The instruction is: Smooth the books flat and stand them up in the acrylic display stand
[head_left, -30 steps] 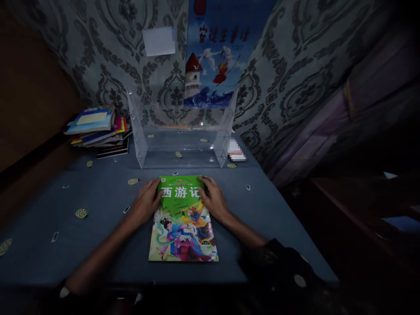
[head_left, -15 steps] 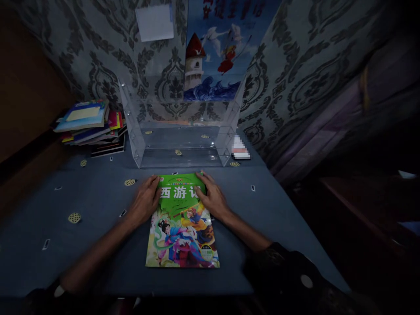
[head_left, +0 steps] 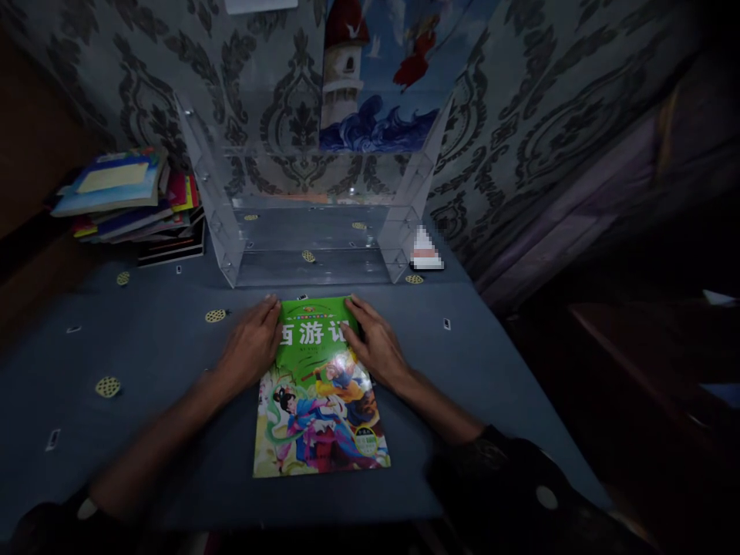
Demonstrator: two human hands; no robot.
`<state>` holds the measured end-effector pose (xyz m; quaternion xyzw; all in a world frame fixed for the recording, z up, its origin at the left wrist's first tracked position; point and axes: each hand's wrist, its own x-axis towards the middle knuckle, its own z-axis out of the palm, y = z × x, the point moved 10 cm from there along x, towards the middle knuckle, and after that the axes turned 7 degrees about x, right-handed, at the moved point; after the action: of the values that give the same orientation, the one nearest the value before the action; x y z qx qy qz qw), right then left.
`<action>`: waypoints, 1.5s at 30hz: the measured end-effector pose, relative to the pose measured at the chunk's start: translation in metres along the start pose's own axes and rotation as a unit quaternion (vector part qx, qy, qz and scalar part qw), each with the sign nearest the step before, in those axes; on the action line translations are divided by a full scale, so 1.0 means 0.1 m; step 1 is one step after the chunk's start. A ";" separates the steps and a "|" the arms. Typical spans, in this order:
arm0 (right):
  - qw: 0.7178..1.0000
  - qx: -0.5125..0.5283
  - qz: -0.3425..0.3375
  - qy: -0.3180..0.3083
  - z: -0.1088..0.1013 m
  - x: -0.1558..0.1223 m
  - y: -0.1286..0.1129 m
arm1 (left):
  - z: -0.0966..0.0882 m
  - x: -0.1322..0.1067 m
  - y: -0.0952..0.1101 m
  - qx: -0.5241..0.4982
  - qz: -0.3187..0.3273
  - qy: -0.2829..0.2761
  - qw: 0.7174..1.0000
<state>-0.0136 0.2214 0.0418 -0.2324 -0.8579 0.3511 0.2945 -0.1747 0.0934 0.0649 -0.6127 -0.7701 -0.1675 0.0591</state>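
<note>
A green-topped picture book (head_left: 321,408) lies face up on the table, its cover showing white Chinese characters and two colourful figures. Along its upper left edge, my left hand (head_left: 253,343) grips the side, with the fingertips at the top corner. My right hand (head_left: 378,343) holds the opposite edge, its thumb resting on the cover beside the last character. The undersides of the fingers are hidden. Just beyond the book stands a clear acrylic rack (head_left: 312,266) with tiers and side panels.
A stack of books (head_left: 116,189) sits at the back left of the blue-grey tablecloth (head_left: 462,385). Right of the rack is a small blurred-out white item (head_left: 426,250). A castle poster (head_left: 375,100) hangs on the patterned wall. A purplish curtain (head_left: 583,208) hangs at right.
My view has dipped and come slightly closer, so the poster and rack appear higher and larger. Both hands keep their hold on the book, which stays in much the same place.
</note>
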 end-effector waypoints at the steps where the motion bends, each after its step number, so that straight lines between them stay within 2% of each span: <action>1: 1.000 0.001 -0.001 -0.005 0.00 0.02 0.00 | 0.00 0.02 0.01 0.004 0.001 -0.001 1.000; 6: 1.000 -0.005 0.003 -0.013 0.02 0.05 -0.03 | 0.03 0.10 0.17 0.030 0.025 0.005 0.999; 12: 1.000 -0.024 -0.011 0.004 -0.01 0.03 -0.14 | 0.16 0.24 0.44 -0.005 0.074 -0.025 0.997; 16: 1.000 -0.015 -0.015 0.015 -0.06 0.04 -0.19 | 0.22 0.30 0.50 -0.013 0.091 -0.038 0.995; 21: 1.000 0.017 -0.018 0.009 -0.13 0.04 -0.15 | 0.27 0.36 0.53 -0.030 0.115 -0.050 0.992; 31: 1.000 -0.011 -0.006 0.017 -0.22 0.02 -0.05 | 0.40 0.58 0.84 -0.059 0.178 -0.102 0.977; 38: 1.000 -0.019 -0.015 -0.015 -0.20 0.02 -0.07 | 0.43 0.64 0.87 -0.063 0.174 -0.097 0.978; 45: 0.998 -0.032 -0.028 -0.037 -0.23 -0.17 -0.12 | 0.35 0.60 0.90 -0.070 0.197 -0.074 0.975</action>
<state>0.0117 0.2145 0.0580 -0.2044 -0.8850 0.3235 0.2652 -0.0983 0.1784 0.0663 -0.7660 -0.6225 -0.1603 -0.0098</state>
